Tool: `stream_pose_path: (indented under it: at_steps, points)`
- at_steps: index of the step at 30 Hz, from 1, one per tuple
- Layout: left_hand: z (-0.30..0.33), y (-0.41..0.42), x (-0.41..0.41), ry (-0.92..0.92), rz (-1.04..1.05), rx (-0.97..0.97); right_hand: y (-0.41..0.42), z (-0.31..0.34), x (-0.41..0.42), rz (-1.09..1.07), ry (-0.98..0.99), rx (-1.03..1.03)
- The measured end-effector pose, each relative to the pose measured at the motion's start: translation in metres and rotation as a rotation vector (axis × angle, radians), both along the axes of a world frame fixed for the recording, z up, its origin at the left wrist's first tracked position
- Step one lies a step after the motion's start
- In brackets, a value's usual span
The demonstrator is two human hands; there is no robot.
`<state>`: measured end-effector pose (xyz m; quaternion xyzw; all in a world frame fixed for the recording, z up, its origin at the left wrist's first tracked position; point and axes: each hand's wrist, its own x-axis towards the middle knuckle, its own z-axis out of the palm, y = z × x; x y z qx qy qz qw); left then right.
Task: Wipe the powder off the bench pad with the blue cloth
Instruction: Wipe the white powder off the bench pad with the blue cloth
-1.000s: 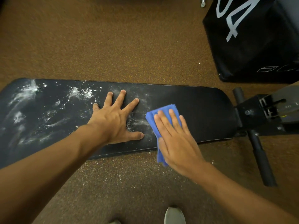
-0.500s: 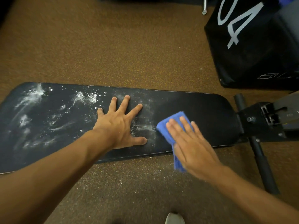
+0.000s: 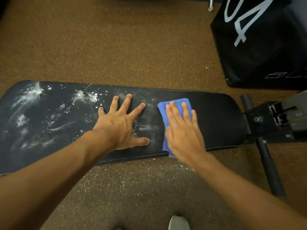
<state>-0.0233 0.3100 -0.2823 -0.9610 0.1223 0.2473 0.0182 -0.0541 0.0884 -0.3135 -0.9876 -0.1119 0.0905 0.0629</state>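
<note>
A long black bench pad [image 3: 216,120] lies across the view above the brown floor. White powder [image 3: 33,95] streaks its left half, with fainter smears [image 3: 147,127] near the middle. My left hand [image 3: 121,122] rests flat on the pad with fingers spread. My right hand [image 3: 181,130] presses flat on the folded blue cloth [image 3: 163,107], which lies on the pad just right of the smears and hangs a little over the near edge. The right end of the pad looks dark and free of powder.
The bench's metal frame and a black bar [image 3: 265,146] stick out at the right. A large black padded box with white numerals [image 3: 259,44] stands on the floor at the upper right. Powder specks dot the floor [image 3: 132,180] below the pad. A shoe tip [image 3: 178,223] shows at the bottom.
My right hand slid the cloth right toward the pad's end, then back left and up the pad. My left hand stayed planted.
</note>
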Motion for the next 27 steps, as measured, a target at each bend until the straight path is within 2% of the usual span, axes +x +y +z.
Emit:
stream_pose_path:
  at_steps: [3,6,8,11,12,14,17,20,23,27]
  points:
    - [0.0,-0.001,0.001,-0.004,0.0,0.002,0.007,-0.004,-0.034,0.203,0.001,-0.012]
    - [-0.001,0.0,0.0,-0.004,0.008,-0.006,-0.037,0.002,-0.055,0.388,0.052,-0.059]
    - [-0.001,0.0,0.0,-0.005,0.006,-0.013,-0.051,0.001,-0.034,0.317,0.032,-0.089]
    - [-0.002,0.001,0.0,-0.006,0.003,-0.003,-0.013,0.001,0.0,0.046,0.005,-0.036]
    - [-0.003,0.0,0.0,-0.009,0.001,-0.001,0.002,-0.002,-0.003,0.047,-0.002,-0.012]
    - [-0.002,0.0,0.001,-0.012,-0.004,0.004,0.012,-0.005,-0.027,0.204,-0.004,-0.01]
    - [-0.001,0.001,0.0,-0.005,-0.002,0.005,-0.027,0.001,-0.058,0.368,0.032,-0.032]
    - [-0.002,0.0,0.0,-0.006,-0.003,0.0,-0.054,0.0,-0.036,0.263,0.017,-0.077]
    - [-0.003,0.001,0.001,-0.007,0.0,-0.004,-0.013,0.001,-0.002,0.058,0.007,-0.017]
    - [-0.004,0.001,0.0,-0.013,0.004,0.003,0.016,-0.003,-0.029,0.227,0.019,0.029]
